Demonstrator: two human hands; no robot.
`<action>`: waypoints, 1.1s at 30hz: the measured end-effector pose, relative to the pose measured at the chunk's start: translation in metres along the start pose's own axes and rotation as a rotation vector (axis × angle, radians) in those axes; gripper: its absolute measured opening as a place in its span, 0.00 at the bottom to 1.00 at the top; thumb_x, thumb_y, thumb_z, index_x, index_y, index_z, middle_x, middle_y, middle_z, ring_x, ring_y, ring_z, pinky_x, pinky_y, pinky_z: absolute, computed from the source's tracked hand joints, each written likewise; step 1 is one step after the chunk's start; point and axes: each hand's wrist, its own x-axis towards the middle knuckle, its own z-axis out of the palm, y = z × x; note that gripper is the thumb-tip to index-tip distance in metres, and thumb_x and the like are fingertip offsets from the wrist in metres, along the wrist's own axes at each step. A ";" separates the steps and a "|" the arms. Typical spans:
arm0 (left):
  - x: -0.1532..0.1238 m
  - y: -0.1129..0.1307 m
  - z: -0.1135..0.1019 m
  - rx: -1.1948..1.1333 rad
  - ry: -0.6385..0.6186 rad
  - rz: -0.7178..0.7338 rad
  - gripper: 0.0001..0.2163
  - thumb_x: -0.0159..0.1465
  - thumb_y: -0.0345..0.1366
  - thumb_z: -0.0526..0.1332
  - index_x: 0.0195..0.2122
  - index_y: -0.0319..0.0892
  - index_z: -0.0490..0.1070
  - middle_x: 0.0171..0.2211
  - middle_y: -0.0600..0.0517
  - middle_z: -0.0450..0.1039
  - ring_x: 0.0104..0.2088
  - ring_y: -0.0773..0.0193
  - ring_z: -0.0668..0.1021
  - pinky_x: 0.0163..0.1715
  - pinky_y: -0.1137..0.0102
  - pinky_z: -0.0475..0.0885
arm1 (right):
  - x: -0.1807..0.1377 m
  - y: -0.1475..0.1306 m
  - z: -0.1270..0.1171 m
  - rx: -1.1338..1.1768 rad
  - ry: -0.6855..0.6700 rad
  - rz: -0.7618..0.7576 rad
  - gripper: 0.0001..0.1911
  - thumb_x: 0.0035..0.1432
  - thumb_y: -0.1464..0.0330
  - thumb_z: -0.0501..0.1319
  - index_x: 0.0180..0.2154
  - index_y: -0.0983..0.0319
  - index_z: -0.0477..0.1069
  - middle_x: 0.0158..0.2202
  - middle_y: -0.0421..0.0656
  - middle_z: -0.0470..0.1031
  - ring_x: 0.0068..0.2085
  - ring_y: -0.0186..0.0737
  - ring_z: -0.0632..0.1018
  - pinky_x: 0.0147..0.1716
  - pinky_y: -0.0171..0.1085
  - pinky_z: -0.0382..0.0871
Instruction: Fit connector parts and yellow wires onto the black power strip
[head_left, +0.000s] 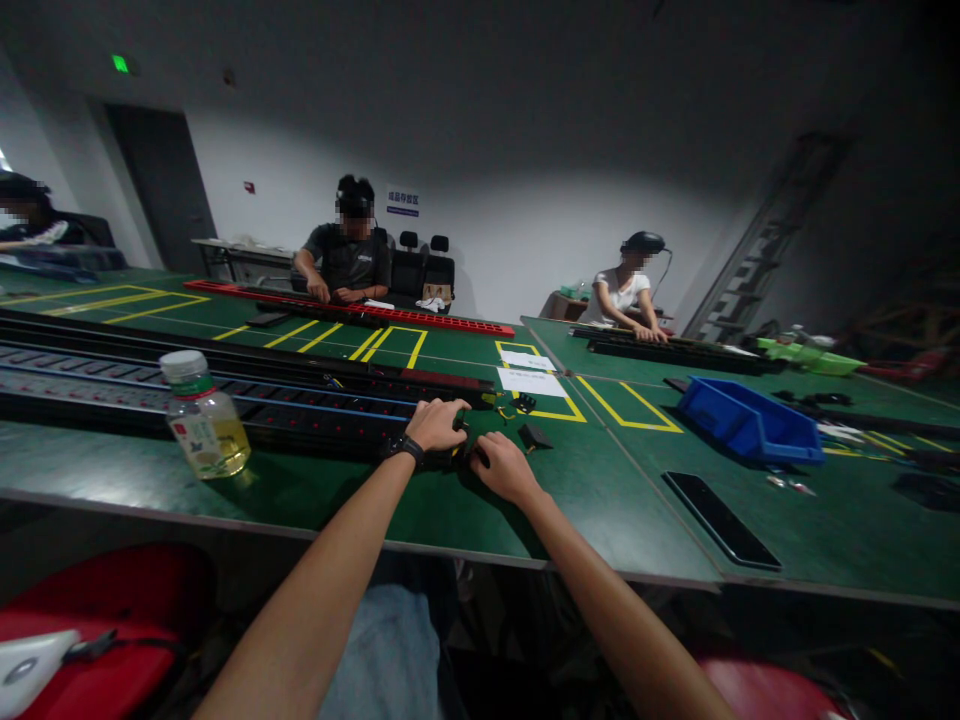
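A long black slotted rail [337, 431] with small red marks lies along the table in front of me and ends under my hands. My left hand [439, 425], wearing a black wristband, is closed over the rail's right end with its fingers bent. Just to its right, my right hand [501, 465] has curled fingers pinched together against that end. Whatever small part sits between the fingertips is hidden. Close beyond my right hand lie a small black block [535, 437] and a small black connector [525, 402] with thin yellow wires.
A drink bottle [202, 415] stands at the left in front of the rail. To the right are a phone [720, 520] and a blue bin [750, 420]. White papers [531, 382] lie farther back. Across the table, people work at a red rail [450, 322] and a black rail [675, 354].
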 end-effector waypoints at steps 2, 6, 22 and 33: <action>0.000 0.000 -0.001 -0.016 -0.008 -0.004 0.26 0.62 0.41 0.63 0.63 0.51 0.73 0.53 0.47 0.83 0.58 0.45 0.79 0.59 0.54 0.69 | 0.000 0.000 0.000 -0.001 0.000 0.002 0.05 0.68 0.71 0.62 0.36 0.59 0.72 0.38 0.45 0.77 0.43 0.44 0.75 0.42 0.37 0.65; 0.000 0.000 -0.001 -0.058 -0.005 -0.009 0.25 0.61 0.40 0.64 0.61 0.51 0.73 0.53 0.48 0.83 0.57 0.46 0.80 0.60 0.54 0.69 | 0.000 0.001 0.000 0.004 -0.003 0.007 0.05 0.68 0.71 0.62 0.36 0.59 0.72 0.39 0.45 0.77 0.44 0.44 0.75 0.43 0.37 0.65; 0.001 -0.001 0.003 -0.083 0.047 -0.003 0.25 0.60 0.39 0.64 0.60 0.47 0.73 0.58 0.46 0.79 0.57 0.47 0.80 0.59 0.54 0.70 | -0.001 0.003 0.003 0.030 0.025 -0.005 0.07 0.68 0.72 0.62 0.34 0.59 0.71 0.38 0.45 0.76 0.43 0.43 0.74 0.43 0.37 0.66; 0.000 0.002 0.000 -0.034 0.025 -0.009 0.25 0.61 0.39 0.64 0.61 0.48 0.73 0.56 0.46 0.80 0.56 0.47 0.81 0.59 0.54 0.70 | 0.000 0.002 0.002 0.036 0.018 0.001 0.07 0.68 0.72 0.63 0.35 0.59 0.71 0.38 0.44 0.76 0.43 0.43 0.75 0.42 0.37 0.65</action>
